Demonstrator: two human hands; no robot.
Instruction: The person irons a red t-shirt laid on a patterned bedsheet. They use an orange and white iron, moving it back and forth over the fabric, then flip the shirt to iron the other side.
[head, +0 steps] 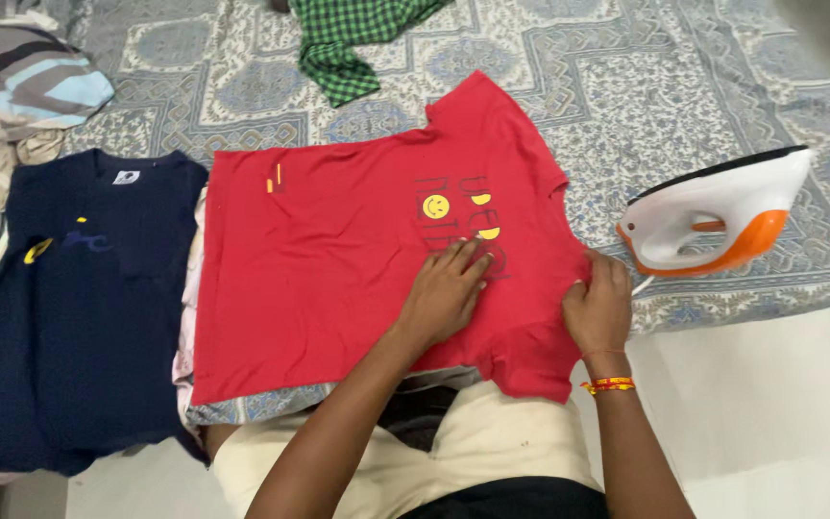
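Note:
A red T-shirt (338, 259) with a yellow smiley print lies spread flat on a patterned bedsheet (626, 86). My left hand (446, 288) rests flat on the shirt just below the print, fingers together and pressing the cloth. My right hand (598, 306) pinches the shirt's right edge near the sleeve; a red and yellow thread band circles that wrist. A white and orange clothes iron (713, 216) stands on its heel to the right of the shirt, a little apart from my right hand.
A navy blue T-shirt (79, 308) lies flat to the left of the red one. A green checked garment (348, 38) is bunched at the top. Folded patterned fabric (12, 86) sits top left. White floor (780, 404) shows bottom right.

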